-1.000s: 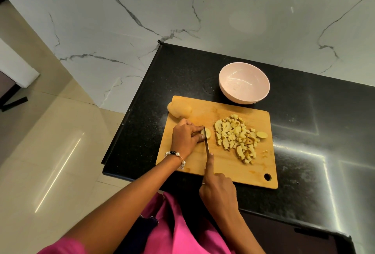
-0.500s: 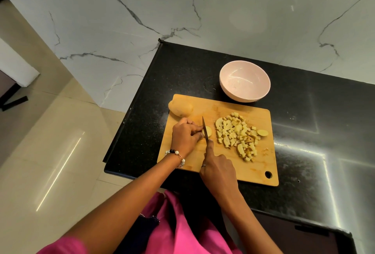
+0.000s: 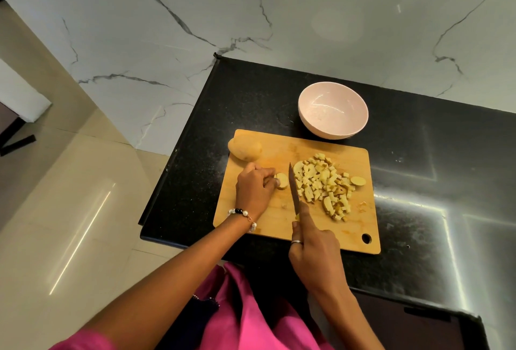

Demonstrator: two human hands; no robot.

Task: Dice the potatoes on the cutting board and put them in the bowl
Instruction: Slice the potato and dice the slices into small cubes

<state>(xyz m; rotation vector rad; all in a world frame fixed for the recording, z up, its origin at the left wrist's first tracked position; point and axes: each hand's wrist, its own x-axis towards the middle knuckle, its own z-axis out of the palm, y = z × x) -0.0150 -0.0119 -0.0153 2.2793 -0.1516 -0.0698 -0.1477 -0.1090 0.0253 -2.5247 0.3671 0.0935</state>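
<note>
A wooden cutting board (image 3: 282, 226) lies on the black counter. My left hand (image 3: 255, 189) pinches a small potato piece (image 3: 281, 180) against the board. My right hand (image 3: 314, 246) grips a knife (image 3: 293, 187) by its handle, index finger along the spine; the blade stands just right of the potato piece. A pile of diced potato (image 3: 324, 182) spreads over the board's right half. One whole potato (image 3: 245, 148) rests at the board's far left corner. The pink bowl (image 3: 333, 109) stands empty behind the board.
The black counter (image 3: 418, 182) ends at its left edge (image 3: 178, 148), with tiled floor below. A marble wall (image 3: 251, 14) rises behind the counter. The board's hanging hole (image 3: 366, 238) is at its near right corner.
The knife has shifted slightly right, off the potato piece, and its blade now stands between the piece and the diced pile. My left hand still holds the piece.
</note>
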